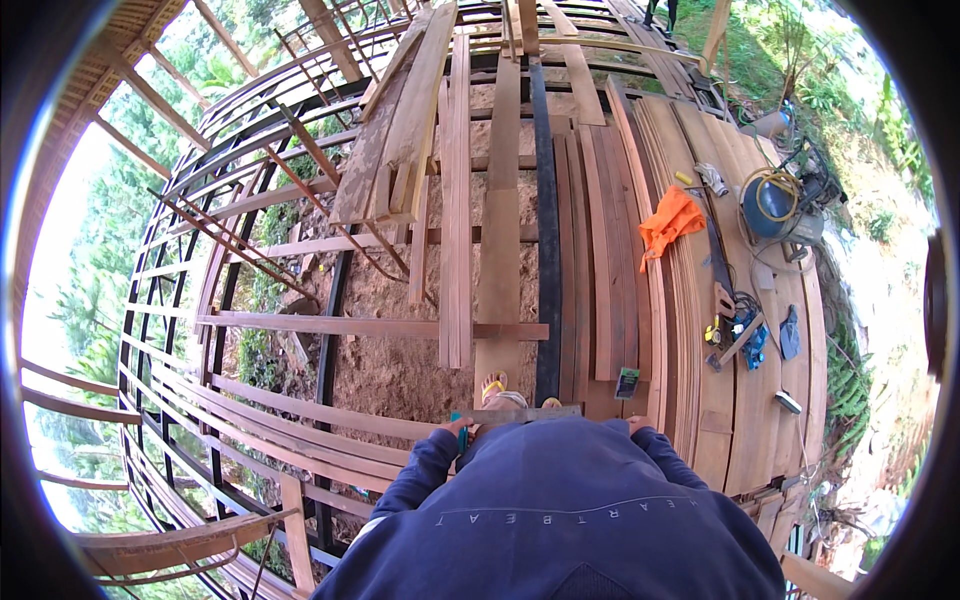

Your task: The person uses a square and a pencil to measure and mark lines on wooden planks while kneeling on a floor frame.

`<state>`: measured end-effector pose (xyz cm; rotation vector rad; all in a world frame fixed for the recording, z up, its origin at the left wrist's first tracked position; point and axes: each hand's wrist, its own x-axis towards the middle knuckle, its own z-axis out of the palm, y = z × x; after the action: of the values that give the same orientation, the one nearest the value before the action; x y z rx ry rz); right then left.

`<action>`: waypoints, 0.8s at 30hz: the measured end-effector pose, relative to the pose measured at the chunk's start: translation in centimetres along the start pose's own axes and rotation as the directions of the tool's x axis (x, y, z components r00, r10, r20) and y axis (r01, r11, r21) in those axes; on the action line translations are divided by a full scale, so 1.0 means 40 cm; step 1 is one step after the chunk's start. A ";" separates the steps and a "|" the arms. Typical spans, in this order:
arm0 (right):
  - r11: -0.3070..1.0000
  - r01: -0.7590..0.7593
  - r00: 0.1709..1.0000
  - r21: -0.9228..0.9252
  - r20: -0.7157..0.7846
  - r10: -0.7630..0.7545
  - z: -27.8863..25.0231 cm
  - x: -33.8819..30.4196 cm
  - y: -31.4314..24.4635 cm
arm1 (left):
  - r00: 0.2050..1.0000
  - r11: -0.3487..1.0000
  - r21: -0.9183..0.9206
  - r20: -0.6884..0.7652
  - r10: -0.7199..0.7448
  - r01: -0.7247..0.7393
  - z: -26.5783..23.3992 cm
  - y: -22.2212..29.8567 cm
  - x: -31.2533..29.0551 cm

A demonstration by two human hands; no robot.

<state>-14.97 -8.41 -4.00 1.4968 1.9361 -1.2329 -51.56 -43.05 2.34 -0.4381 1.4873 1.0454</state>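
Observation:
My left hand [461, 429] is closed round the teal handle of a handsaw. The grey saw blade [545, 412] reaches to the right, flat across the front of my body and over my sandalled feet. On my other side, my right hand [638, 425] is low by the planks, mostly hidden by the sleeve, and its fingers are too small to read. Just ahead of it lies a small green and black packet [627, 383] on the brown boards. One foot in a yellow-strapped sandal [494, 386] stands on a long plank [498, 290].
Open joists with bare soil below lie to my left, with rusty bars [320, 195] slanting up. Stacked boards [690, 290] on the right carry an orange cloth [671, 224], a blue compressor [770, 205], a hammer [735, 342], a blue power tool [752, 345] and a yellow tape measure [712, 332].

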 end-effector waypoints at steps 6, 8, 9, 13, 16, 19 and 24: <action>0.996 -0.041 0.994 0.078 -0.097 0.048 -0.023 -0.003 -0.029 | 0.996 1.000 -0.007 0.084 0.003 -0.003 -0.030 -0.012 0.053; 0.991 -0.051 0.990 0.120 -0.123 0.066 -0.047 -0.041 -0.056 | 0.996 1.000 0.019 0.086 -0.006 0.005 -0.006 0.006 0.025; 0.989 -0.044 0.986 0.143 -0.155 0.066 -0.043 -0.036 -0.028 | 0.998 0.997 0.077 0.061 -0.015 0.010 0.022 0.026 0.018; 0.987 0.006 0.984 0.160 -0.175 0.022 -0.034 -0.122 -0.066 | 1.000 0.990 0.141 0.026 0.009 -0.013 0.014 0.076 -0.004; 0.974 -0.178 0.954 0.143 -0.219 0.206 0.026 -0.106 0.040 | 0.998 0.976 0.216 0.057 0.007 -0.019 0.056 0.112 0.021; 0.958 -0.245 0.936 0.152 -0.221 0.274 0.055 -0.169 0.014 | 0.999 0.972 0.235 0.038 0.012 -0.020 0.027 0.120 0.032; 0.827 -0.387 0.909 0.408 0.021 0.415 0.104 -0.201 0.075 | 0.998 0.967 0.255 0.052 -0.023 0.010 0.006 0.154 0.076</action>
<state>-10.22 -16.26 -1.38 2.0488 1.3362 -1.4479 -56.87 -38.72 1.73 -0.2373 1.5419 0.8322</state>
